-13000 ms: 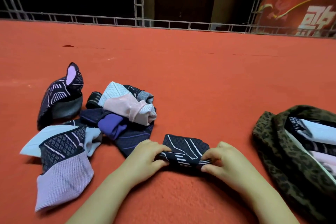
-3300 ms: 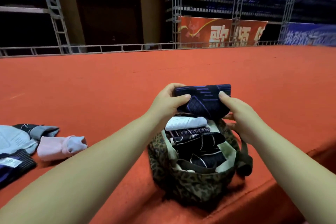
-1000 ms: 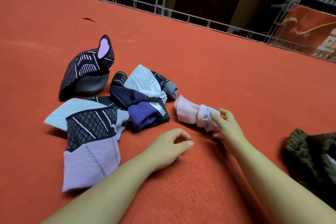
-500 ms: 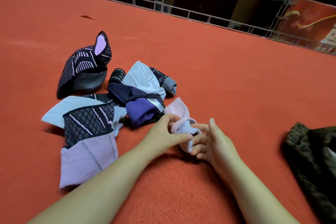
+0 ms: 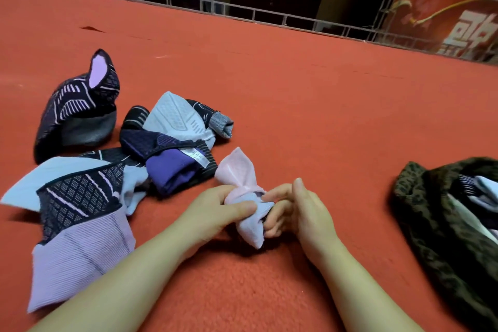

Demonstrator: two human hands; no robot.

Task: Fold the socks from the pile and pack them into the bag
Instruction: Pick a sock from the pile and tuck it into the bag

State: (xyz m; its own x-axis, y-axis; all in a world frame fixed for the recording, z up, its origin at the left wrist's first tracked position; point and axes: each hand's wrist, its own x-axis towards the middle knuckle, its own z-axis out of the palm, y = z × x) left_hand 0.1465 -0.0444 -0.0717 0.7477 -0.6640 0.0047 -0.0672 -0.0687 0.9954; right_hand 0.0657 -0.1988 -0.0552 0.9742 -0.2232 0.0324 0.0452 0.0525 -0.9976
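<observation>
A pale pink and lilac sock (image 5: 242, 180) is bunched up between both hands just above the red carpet. My left hand (image 5: 215, 210) pinches its middle from the left. My right hand (image 5: 299, 210) has fingers on its right side, at the lower lilac end. The sock pile (image 5: 167, 143) lies to the left: dark patterned, purple, light blue and lilac socks. A leopard-print bag (image 5: 431, 224) stands open at the right edge with folded socks (image 5: 485, 191) inside.
The red carpet (image 5: 296, 102) stretches far ahead to a metal railing (image 5: 242, 11). A dark patterned sock (image 5: 78, 108) stands apart at the far left. A red banner (image 5: 444, 21) hangs beyond the railing.
The pink sock has been pulled away from the pile toward me, and both hands now grip it. The view has shifted slightly, showing more of the bag.
</observation>
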